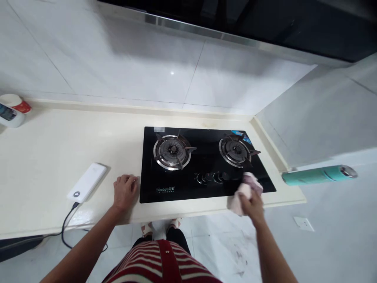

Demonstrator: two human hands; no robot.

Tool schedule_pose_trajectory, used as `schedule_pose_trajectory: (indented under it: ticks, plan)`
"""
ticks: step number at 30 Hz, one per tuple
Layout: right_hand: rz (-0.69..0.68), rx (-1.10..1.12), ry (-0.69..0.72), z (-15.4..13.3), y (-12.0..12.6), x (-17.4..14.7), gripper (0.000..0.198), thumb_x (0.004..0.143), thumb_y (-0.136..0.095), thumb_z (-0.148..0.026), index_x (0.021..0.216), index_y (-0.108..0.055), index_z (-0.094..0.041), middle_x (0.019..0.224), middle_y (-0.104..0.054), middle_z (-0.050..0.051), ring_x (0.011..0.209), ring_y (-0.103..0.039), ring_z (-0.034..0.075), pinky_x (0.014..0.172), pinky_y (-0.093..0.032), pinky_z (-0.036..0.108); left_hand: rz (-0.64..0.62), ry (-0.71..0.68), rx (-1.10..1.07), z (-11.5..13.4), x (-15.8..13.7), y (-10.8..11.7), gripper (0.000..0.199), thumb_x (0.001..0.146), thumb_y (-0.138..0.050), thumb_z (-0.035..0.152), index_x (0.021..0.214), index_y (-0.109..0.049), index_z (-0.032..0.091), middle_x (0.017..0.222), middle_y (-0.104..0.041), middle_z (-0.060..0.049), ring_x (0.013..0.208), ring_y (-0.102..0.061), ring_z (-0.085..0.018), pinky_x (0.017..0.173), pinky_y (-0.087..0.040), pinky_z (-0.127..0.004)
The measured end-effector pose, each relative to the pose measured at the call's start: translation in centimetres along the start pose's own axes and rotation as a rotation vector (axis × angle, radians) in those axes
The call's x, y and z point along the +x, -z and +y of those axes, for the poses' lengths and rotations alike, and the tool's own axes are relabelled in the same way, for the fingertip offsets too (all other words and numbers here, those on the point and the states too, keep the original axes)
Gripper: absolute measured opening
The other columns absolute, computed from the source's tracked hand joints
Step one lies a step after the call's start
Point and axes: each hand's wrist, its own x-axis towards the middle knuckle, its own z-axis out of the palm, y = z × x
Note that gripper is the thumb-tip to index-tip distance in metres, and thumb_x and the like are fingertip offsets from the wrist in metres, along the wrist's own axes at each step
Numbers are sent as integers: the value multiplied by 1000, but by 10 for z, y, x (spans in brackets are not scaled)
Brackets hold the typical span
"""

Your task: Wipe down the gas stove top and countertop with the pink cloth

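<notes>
My right hand (253,205) grips a crumpled pale pink cloth (246,192) at the front right edge of the black gas stove (182,190). Part of the cloth hangs toward the counter's front edge and is blurred. The stove has a left burner (172,150) and a right burner (235,150), with two control knobs (208,177) between them near the front. My left hand (125,191) rests on the cream countertop (118,137) just left of the stove, its fingers curled down; whether anything is under them is hidden.
A white power bank (87,182) with a black cable (63,226) lies on the counter at left. A red paper cup (22,105) and a white bottle (10,116) stand far left. A range hood (235,37) overhangs the back; a green cylinder (315,175) juts out at right.
</notes>
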Motion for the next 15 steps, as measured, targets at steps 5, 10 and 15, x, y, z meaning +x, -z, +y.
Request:
schedule_pose_trajectory:
  ticks: [5, 10, 15]
  plan:
    - [49, -229, 45, -75, -49, -34, 55, 92, -39, -56, 127, -62, -21, 135, -52, 19, 127, -44, 40, 99, -38, 63, 35, 23, 30, 7, 0, 7, 32, 92, -49, 31, 118, -65, 21, 138, -50, -16, 130, -41, -35, 101, -37, -51]
    - [105, -133, 337, -100, -63, -87, 43, 95, -42, -48, 110, -69, -17, 110, -56, 18, 104, -53, 35, 85, -47, 53, -5, 18, 37, 10, 4, 9, 32, 94, -45, 31, 119, -63, 21, 136, -53, -16, 129, -44, -33, 104, -34, -53]
    - [17, -45, 562, -97, -69, -95, 36, 95, -44, -42, 113, -67, -20, 112, -58, 13, 103, -54, 28, 89, -48, 45, 13, 8, 39, 7, 4, 6, 34, 93, -45, 31, 119, -64, 20, 135, -55, -16, 130, -43, -33, 104, -33, -52]
